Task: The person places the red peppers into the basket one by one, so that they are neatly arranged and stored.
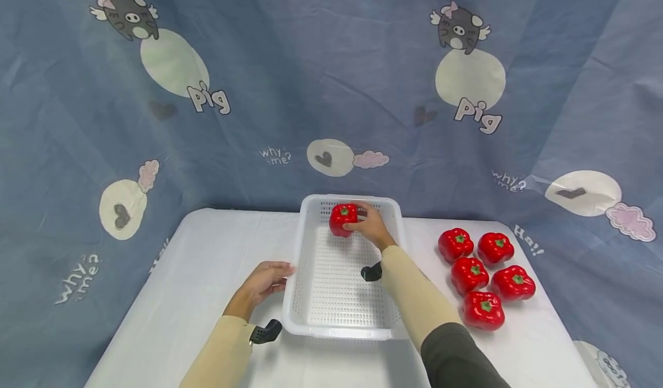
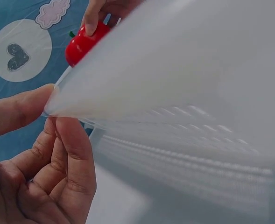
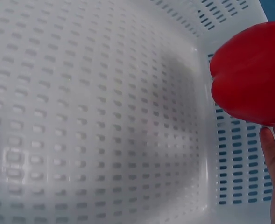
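Note:
My right hand (image 1: 369,225) grips a red bell pepper (image 1: 342,220) with a green stem, over the far end of a white perforated plastic basket (image 1: 342,333). In the right wrist view the pepper (image 3: 251,74) appears close to the basket's slotted end wall, with a fingertip against its underside. My left hand (image 1: 266,283) is at the basket's left side; the left wrist view shows its thumb and index finger pinching the rim (image 2: 58,103). The basket's perforated floor (image 3: 95,121) is bare below the pepper.
Several more red bell peppers (image 1: 469,274) lie grouped on the white table (image 1: 207,296) right of the basket. Behind the table hangs a blue cloth (image 1: 321,83) printed with pigs and hearts. A black camera mount (image 1: 266,331) sits at my left wrist.

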A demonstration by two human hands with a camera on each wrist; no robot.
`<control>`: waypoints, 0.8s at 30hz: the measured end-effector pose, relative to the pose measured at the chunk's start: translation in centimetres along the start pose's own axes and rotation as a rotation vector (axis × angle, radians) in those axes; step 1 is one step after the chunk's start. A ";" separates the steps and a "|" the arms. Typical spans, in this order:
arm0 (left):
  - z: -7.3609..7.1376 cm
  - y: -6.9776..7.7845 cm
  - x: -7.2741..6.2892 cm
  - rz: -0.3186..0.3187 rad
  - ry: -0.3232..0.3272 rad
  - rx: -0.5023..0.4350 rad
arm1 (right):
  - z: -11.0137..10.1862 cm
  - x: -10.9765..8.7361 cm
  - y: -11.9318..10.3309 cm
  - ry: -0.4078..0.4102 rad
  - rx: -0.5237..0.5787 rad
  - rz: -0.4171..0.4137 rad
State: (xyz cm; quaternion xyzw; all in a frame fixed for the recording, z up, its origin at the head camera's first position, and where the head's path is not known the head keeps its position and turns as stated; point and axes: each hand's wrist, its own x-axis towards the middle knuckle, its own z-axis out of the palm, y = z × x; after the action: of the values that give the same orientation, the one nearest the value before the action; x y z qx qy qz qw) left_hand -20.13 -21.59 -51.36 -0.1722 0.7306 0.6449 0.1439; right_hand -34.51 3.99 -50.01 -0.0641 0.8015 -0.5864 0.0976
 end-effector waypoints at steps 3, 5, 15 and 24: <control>-0.1 -0.1 0.0 -0.005 0.003 -0.006 | 0.6 0.2 -0.1 0.014 0.008 0.016; -0.2 -0.1 -0.1 -0.004 -0.001 -0.010 | 0.9 0.3 -0.2 0.016 0.012 0.021; -0.1 0.0 -0.5 0.003 -0.022 -0.018 | 2.3 0.4 0.5 -0.029 -0.003 0.010; -0.2 0.1 -0.4 0.004 -0.020 -0.026 | 3.3 0.3 0.1 0.020 -0.005 0.051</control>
State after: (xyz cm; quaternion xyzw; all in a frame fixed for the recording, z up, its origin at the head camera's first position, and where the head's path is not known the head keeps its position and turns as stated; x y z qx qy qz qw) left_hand -19.81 -21.74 -51.09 -0.1660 0.7210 0.6564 0.1477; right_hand -34.06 0.88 -51.05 -0.0380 0.8054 -0.5822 0.1043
